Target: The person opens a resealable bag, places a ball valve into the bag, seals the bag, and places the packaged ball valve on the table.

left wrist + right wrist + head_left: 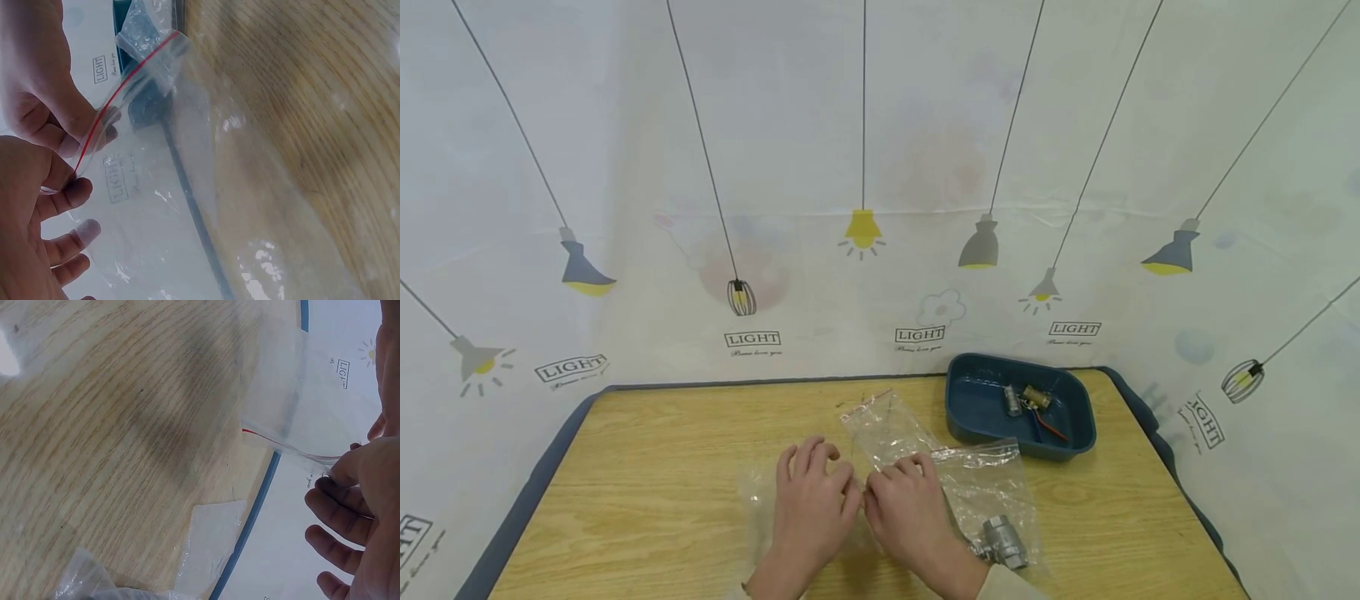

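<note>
A clear zip-lock bag [206, 181] with a red strip along its mouth hangs between both hands. My left hand [812, 508] pinches the mouth between thumb and index finger, its other fingers spread apart. Close beside it, my right hand [913, 512] pinches the same edge, thumb and fingertip at the strip in the right wrist view. The bag's body [275, 381] drops below the hands and looks flat, with nothing showing inside. To the right of my right hand, a silver ball valve [1003, 542] lies in another clear bag [988, 479].
A dark blue tray [958, 417] at the back right holds small metal valves [1037, 397], with red and blue handles. Another clear bag [883, 425] lies flat behind the hands. The wooden table [647, 475] meets a wall covering with printed lamps at the back.
</note>
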Tool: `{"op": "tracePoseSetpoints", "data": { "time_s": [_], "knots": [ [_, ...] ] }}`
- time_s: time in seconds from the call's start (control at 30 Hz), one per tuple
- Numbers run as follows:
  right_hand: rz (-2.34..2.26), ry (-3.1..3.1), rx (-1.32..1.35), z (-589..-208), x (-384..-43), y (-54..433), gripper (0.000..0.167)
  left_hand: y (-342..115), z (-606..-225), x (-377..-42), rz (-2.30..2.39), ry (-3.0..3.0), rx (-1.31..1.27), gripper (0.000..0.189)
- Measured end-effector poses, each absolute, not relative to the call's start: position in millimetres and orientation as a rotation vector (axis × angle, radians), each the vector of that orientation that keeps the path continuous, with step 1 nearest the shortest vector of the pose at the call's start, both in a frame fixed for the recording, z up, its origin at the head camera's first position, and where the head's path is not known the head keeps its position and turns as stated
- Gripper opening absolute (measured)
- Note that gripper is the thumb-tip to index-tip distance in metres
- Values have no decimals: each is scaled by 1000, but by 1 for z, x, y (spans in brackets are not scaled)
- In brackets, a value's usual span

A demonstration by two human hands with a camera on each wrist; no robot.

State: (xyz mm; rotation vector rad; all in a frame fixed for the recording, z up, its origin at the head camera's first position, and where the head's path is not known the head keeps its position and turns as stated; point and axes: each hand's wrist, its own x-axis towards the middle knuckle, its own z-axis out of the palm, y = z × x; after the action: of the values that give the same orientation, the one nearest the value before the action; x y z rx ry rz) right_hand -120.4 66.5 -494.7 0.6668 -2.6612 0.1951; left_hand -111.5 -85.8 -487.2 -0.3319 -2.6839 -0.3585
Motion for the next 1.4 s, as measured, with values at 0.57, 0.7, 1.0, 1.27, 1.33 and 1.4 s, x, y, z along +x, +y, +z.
{"op": "tracePoseSetpoints", "data": {
  "time_s": [0.57,0.7,1.0,1.27,1.33,1.4],
  "knots": [
    [220,-2668,656,-493,-122,68,12,-91,-482,-114,-316,-2730,-255,18],
    [242,-2660,648,-490,-123,68,12,-93,-479,-115,-319,-2767,-230,15],
    [174,-2690,659,-490,-123,67,12,-91,-482,-114,-345,-2765,-237,20],
    [139,-2719,673,-488,-122,66,13,-91,-481,-114,-370,-2743,-239,24],
    [123,-2716,676,-488,-122,66,15,-90,-480,-114,-390,-2725,-250,24],
    [90,-2708,679,-488,-122,66,16,-90,-479,-114,-412,-2705,-263,25]
  ]
}}
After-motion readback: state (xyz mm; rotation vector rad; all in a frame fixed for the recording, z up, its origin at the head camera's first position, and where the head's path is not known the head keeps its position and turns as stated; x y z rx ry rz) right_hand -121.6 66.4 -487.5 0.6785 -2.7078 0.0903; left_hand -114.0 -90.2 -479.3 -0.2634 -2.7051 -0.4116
